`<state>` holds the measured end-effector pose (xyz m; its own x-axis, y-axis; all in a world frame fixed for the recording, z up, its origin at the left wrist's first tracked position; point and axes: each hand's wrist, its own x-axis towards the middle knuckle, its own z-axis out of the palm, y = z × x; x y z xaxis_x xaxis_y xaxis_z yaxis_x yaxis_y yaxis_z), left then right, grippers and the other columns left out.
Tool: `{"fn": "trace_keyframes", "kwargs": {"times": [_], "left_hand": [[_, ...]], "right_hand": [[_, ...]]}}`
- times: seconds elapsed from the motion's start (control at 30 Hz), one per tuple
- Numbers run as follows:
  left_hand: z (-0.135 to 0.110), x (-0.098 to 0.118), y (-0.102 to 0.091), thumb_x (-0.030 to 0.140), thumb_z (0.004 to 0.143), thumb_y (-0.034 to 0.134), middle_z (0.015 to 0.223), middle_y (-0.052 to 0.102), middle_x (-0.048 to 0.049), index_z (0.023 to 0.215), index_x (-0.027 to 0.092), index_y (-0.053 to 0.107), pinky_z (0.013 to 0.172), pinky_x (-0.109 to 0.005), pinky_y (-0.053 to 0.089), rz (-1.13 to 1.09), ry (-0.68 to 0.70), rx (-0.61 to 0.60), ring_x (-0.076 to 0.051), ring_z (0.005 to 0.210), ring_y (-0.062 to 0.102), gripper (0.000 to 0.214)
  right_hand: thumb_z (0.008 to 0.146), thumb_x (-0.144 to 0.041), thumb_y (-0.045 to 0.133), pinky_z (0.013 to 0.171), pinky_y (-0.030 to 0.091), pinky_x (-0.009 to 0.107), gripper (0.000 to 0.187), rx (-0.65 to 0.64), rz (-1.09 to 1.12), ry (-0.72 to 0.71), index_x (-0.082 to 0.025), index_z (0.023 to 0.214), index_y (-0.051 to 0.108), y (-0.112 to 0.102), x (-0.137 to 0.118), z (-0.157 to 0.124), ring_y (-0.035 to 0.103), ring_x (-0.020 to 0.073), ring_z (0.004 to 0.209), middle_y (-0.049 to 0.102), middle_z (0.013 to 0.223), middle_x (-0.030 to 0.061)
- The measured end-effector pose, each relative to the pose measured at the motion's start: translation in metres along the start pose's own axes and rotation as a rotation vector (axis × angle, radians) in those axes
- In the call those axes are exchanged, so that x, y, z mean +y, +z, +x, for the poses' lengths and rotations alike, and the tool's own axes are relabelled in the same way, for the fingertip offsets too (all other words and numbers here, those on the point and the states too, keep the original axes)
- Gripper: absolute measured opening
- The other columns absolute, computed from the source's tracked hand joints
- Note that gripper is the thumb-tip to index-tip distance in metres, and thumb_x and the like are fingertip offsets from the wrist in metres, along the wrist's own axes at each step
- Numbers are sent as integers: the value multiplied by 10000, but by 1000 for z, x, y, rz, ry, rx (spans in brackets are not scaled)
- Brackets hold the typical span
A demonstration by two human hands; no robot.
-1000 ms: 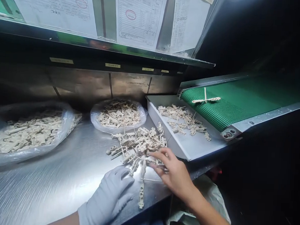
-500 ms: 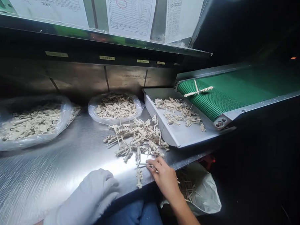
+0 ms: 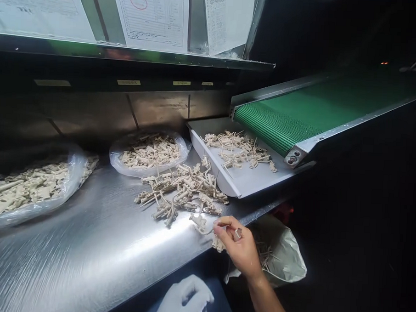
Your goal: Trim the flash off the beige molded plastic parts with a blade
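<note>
At least one beige, branched plastic piece (image 3: 200,223) is being pinched by the bare right hand (image 3: 239,248) near the metal desk's (image 3: 86,261) front edge. The white-gloved left hand (image 3: 178,302) is curling off the desk, its grip unclear. Beyond, one beige parts heap (image 3: 183,188) and two clear plastic bags (image 3: 115,160) are lying.

Shot from the head in one view, looking forward and down over the surface (image 3: 94,234). Near enough to catch left hand (image 3: 186,300) at bottom edge and right hand (image 3: 241,249) at lower centre. Reaching up to posted sheets (image 3: 155,22) at upper left, out along green belt (image 3: 289,113) at upper right.
</note>
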<state>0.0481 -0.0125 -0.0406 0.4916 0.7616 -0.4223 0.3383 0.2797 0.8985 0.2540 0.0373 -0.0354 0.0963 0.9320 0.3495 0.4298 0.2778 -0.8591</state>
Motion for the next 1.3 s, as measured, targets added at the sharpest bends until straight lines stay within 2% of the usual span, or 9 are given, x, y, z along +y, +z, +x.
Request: {"fn": "trace_keyframes", "kwargs": {"times": [0.17,0.23,0.4,0.47,0.57,0.67,0.9,1.1,1.3], "left_hand": [[8,-1,-16,732,954,407,505,509,36,795,206,652,575,-299,481,-364,111,75,-151,479,484,602],[6,3,-24,729,944,459,539,535,23,826,207,666,528,-293,466,-402,102,94,-152,480,495,574],[0,24,-28,549,877,720,745,606,24,775,215,600,702,-290,505,-375,84,187,-165,710,572,369],[0,26,-26,540,886,707,748,597,23,767,206,591,716,-293,500,-328,59,225,-167,724,573,373],[3,19,-18,578,875,695,735,615,8,809,196,635,681,-297,501,-315,65,250,-172,692,574,392],[6,6,-7,618,852,704,742,637,-6,830,194,655,648,-292,497,-367,80,286,-174,677,577,428],[12,-11,3,629,842,719,667,552,29,697,197,571,581,-271,433,-370,30,340,-138,602,490,479],[20,-22,1,663,843,702,634,564,25,710,199,596,565,-278,436,-415,75,305,-151,585,510,495],[14,-5,-3,594,899,689,574,541,33,752,217,644,480,-259,368,-563,56,251,-138,498,444,406]], "right_hand": [[964,-260,681,534,519,263,109,-58,-19,-194,-269,989,786,-29,-28,-4,639,152,535,785,810,19],[953,-196,691,606,562,259,144,-124,-10,-282,-283,1020,785,-32,-38,-3,723,168,626,804,837,9],[1023,-112,564,712,602,255,286,-239,7,-510,-271,1206,716,-16,-51,0,790,178,805,814,952,30],[1038,-156,568,702,604,261,246,-204,23,-469,-264,1201,718,-6,-47,-4,784,189,799,807,935,38],[1063,-290,558,633,565,249,174,-48,26,-180,-237,1113,717,12,-37,-18,718,177,672,742,790,21],[1103,-376,425,560,479,231,350,-29,28,14,-227,862,630,31,-29,-34,598,148,578,609,669,-14],[1105,-316,387,542,319,244,390,-140,68,36,-230,725,366,55,-29,-47,413,110,551,408,637,-57],[1089,-273,411,572,295,256,361,-174,94,28,-227,735,360,53,-24,-42,397,108,578,380,657,-58],[1112,-303,348,516,319,230,397,-212,181,81,-235,721,343,59,-23,-45,364,101,525,338,617,-70]]}}
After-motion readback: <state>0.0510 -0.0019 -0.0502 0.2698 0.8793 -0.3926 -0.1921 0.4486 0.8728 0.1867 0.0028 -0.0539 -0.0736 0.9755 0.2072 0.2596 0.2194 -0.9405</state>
